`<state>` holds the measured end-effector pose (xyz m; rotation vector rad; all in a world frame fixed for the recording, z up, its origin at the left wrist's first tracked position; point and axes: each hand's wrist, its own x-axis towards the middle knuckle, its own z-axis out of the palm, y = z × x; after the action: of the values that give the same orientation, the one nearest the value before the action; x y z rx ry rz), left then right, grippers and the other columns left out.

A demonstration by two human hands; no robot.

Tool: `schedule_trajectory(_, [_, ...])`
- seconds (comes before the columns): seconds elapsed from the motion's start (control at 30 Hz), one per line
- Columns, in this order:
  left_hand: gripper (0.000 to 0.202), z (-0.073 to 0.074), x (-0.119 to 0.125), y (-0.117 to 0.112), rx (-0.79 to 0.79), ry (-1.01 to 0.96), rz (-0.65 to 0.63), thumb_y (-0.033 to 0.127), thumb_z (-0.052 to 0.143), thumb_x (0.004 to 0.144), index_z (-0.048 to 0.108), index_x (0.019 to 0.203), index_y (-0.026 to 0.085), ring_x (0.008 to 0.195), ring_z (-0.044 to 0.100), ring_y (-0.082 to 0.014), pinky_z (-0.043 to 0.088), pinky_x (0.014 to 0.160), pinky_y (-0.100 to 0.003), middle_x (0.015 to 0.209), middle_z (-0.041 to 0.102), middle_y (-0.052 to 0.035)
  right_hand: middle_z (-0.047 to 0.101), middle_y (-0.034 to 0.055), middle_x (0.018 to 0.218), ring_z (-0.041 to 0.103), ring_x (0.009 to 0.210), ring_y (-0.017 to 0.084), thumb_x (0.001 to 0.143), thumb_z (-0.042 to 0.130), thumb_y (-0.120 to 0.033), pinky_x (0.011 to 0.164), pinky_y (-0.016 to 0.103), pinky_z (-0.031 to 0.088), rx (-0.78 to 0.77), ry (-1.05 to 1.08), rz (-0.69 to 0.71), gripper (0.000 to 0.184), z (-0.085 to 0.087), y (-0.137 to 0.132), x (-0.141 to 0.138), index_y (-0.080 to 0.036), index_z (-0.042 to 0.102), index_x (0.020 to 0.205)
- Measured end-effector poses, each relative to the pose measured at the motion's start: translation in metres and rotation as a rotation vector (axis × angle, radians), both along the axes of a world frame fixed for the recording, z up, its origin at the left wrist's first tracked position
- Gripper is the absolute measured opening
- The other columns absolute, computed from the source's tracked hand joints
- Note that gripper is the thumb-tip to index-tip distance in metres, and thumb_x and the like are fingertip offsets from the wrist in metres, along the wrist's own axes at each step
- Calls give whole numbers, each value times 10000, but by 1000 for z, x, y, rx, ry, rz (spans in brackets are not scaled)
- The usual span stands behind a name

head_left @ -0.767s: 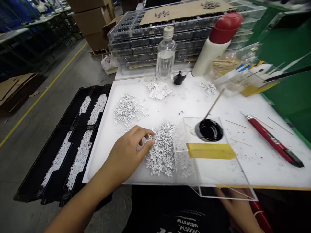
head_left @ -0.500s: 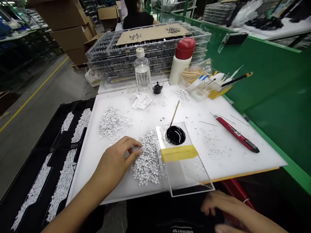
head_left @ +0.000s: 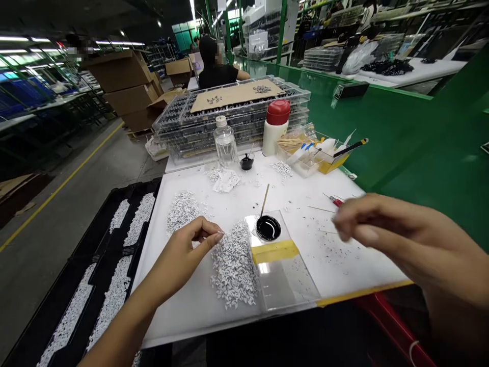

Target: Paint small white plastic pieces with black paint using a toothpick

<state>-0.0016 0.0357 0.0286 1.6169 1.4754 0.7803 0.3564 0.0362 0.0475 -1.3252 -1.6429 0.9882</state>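
My left hand (head_left: 187, 252) hovers at the left edge of a pile of small white parts (head_left: 234, 265) on the white board (head_left: 305, 204); thumb and forefinger are pinched on one small white part. My right hand (head_left: 385, 229) is raised above the board's right side, blurred by motion, fingers curled together; I cannot make out anything in them. A clear plate (head_left: 284, 272) with yellow tape (head_left: 275, 251) holds a pool of black paint (head_left: 268, 228), with a thin stick (head_left: 264, 200) standing in it.
A second pile of white parts (head_left: 182, 209) lies further left. Black trays (head_left: 95, 270) with rows of white parts sit left of the board. Behind stand a clear bottle (head_left: 224, 141), a red-capped white bottle (head_left: 275, 127), stacked clear trays (head_left: 229, 117) and a tool box (head_left: 317, 155). A person sits beyond.
The view tilted up. My right hand rose from below the board's front edge to above its right side. My left hand lifted slightly from the pile, pinching a part.
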Motion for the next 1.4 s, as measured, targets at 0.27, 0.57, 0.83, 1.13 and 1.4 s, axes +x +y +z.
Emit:
schedule_trajectory(0.27, [267,52,27,17,92,-420,21,387,865,852,667,797,216,840,687,-119,561,785,-222,917,757,5,570,-11,761,505,682,121,807,808,-647,599,259,395,-94,179,345,533,20,68,-65,-288,794,1200])
schedule_trajectory(0.57, [270,46,40,30,62,-686,55,374,903,830,690,810,209,767,664,-54,540,769,-137,841,755,42,749,25,788,665,745,156,891,784,-522,675,285,502,112,165,406,278,27,65,-78,-256,813,820])
schedule_trajectory(0.83, [157,21,49,27,11,-738,132,344,900,839,804,895,232,782,698,-62,561,760,-131,881,802,18,744,-32,820,697,741,92,977,730,-327,649,196,552,458,114,379,54,17,50,-72,-330,784,976])
schedule_trajectory(1.13, [50,16,57,14,31,-694,161,255,872,864,823,856,258,855,742,-81,568,801,-125,878,826,26,712,-7,763,671,745,155,1003,692,-334,614,256,566,630,73,260,53,7,43,-68,-338,742,1020])
schedule_trajectory(1.4, [68,9,57,8,177,-534,110,237,813,916,791,884,293,890,703,-99,559,826,-166,902,782,42,677,4,778,666,756,164,1010,665,-226,652,301,560,648,13,290,104,4,41,-60,-288,724,1070])
